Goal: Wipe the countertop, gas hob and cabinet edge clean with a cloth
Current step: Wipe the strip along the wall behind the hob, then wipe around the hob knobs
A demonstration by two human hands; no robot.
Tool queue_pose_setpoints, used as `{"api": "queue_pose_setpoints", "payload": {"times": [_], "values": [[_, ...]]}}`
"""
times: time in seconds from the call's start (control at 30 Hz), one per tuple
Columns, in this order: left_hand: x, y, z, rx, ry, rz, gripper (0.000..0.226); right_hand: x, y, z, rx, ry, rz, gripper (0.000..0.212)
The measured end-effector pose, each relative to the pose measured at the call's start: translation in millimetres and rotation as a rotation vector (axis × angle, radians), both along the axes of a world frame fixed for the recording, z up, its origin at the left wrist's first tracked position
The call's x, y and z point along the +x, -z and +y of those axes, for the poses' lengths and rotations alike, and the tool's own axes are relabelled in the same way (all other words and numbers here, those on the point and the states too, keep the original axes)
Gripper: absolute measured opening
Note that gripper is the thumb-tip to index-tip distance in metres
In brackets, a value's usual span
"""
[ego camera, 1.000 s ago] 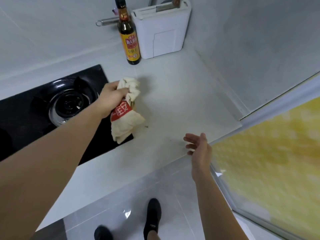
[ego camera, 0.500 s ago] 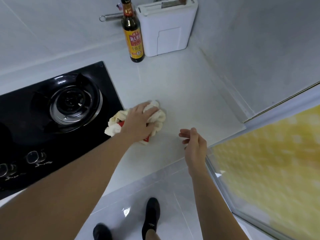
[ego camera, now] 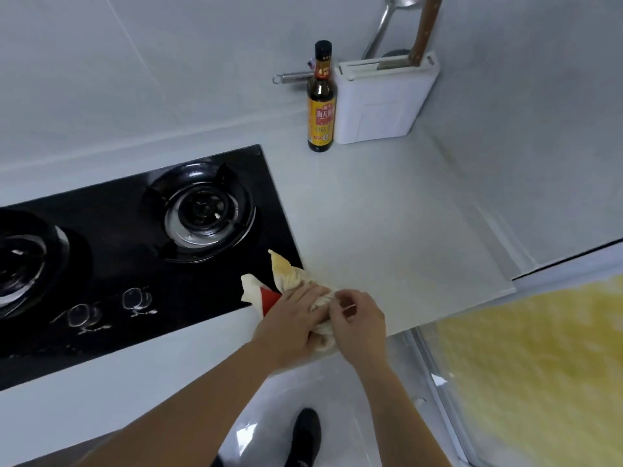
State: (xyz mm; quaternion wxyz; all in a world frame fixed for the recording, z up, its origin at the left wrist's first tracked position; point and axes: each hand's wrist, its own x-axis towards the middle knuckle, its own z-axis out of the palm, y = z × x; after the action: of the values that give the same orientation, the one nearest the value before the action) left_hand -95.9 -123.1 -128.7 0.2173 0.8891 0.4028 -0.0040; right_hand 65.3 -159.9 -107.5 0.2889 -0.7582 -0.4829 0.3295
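White tiles stand behind the pale counter (ego camera: 387, 237), and the black gas hob (ego camera: 111, 264) sits at nine o'clock from the hands. The cloth (ego camera: 290, 281) lies bunched at the counter's front edge, its long tail pointing to ten o'clock over the hob corner. The left hand (ego camera: 290, 326) grips it and the right hand (ego camera: 359, 323) pinches it, both equally near.

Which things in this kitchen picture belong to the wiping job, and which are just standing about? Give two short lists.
Part of the job:
cloth, gripped by the left hand and pinched by the right hand
countertop
gas hob

Just standing about:
sauce bottle
white knife holder
ladle
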Motion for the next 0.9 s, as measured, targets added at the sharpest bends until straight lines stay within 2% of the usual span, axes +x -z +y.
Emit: {"api": "queue_pose_setpoints", "payload": {"times": [0.1, 0.2, 0.37, 0.5, 0.67, 0.9], "values": [[-13.5, 2.5, -12.4, 0.005, -0.004, -0.003, 0.06, -12.2, -4.2, -6.8, -0.016, -0.042, -0.042, 0.018], [-34.5, 2.6, -24.3, 0.053, -0.037, -0.032, 0.062, -25.1, -8.8, -13.8, -0.102, -0.121, -0.005, 0.029], [-106.8, 6.5, -56.0, 0.067, -0.14, -0.02, 0.068, -84.4, -16.4, -25.9, -0.268, -0.397, 0.027, 0.053], [-179.7, 5.1, -79.5, 0.07, -0.236, -0.028, 0.062, -154.4, -22.9, -35.8, -0.323, -0.642, -0.027, 0.076], [-276.2, 7.3, -111.9, 0.06, -0.385, -0.085, 0.057, -263.0, -15.0, -58.9, -0.24, -0.728, -0.147, 0.069], [-397.2, 5.8, -149.8, 0.083, -0.561, -0.113, 0.057, -392.5, -6.3, -78.5, -0.161, -0.808, -0.168, 0.069]]}}
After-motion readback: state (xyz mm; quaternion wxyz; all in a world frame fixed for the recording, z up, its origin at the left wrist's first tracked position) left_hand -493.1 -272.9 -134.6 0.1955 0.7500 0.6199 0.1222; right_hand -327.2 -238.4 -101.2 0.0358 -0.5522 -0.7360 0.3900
